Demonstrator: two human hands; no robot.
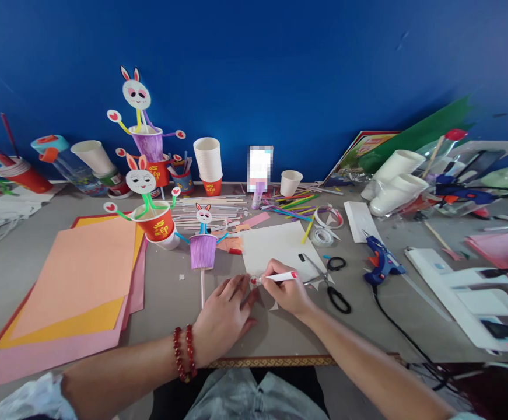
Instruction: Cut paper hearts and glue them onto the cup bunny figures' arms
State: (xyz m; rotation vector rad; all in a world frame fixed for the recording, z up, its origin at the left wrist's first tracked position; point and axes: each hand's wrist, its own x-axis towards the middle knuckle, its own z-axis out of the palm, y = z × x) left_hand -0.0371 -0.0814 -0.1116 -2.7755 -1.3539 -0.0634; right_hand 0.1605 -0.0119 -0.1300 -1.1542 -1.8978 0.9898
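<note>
My right hand (pixel 286 289) is closed around a white marker with a red end (pixel 285 276). Its tip meets a small white paper cutout (pixel 254 281) that bears a red patch. My left hand (pixel 228 312) lies flat on the table, fingers stretched out, with fingertips at the cutout's left edge. Just beyond both hands is a white paper sheet (pixel 271 245). Black-handled scissors (pixel 336 286) rest open to the right of my right hand. Left of the cutout, a purple cup puppet with a rabbit head (pixel 203 251) lies on the table, a stick extending from its base.
Stacked coloured paper (pixel 79 274) covers the left side. Two taller rabbit cup puppets, one with a red cup (pixel 155 224), stand behind it. On the right are a blue glue gun (pixel 382 259) with a trailing cable, tape rolls (pixel 322 237) and a white power strip (pixel 450 297).
</note>
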